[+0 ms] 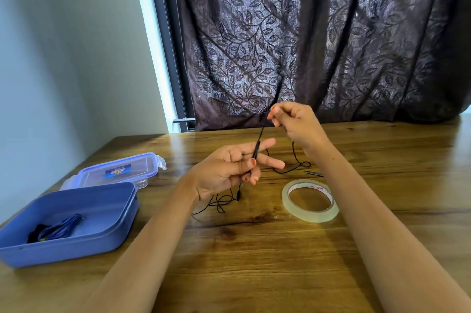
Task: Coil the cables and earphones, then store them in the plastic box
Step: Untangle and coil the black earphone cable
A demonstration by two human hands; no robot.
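A thin black earphone cable lies in loose loops on the wooden table. My left hand pinches its plug end between thumb and curled fingers, with two fingers stretched out. My right hand is raised above the table and pinches the same cable higher up, so a short stretch runs taut between the hands. More of the cable is tangled under my left wrist. The blue plastic box stands open at the left, with a coiled blue and black cable inside.
The box's clear blue lid lies behind the box. A roll of clear tape sits right of centre. A thin metal object lies beside my right forearm. A dark leaf-patterned curtain hangs behind the table.
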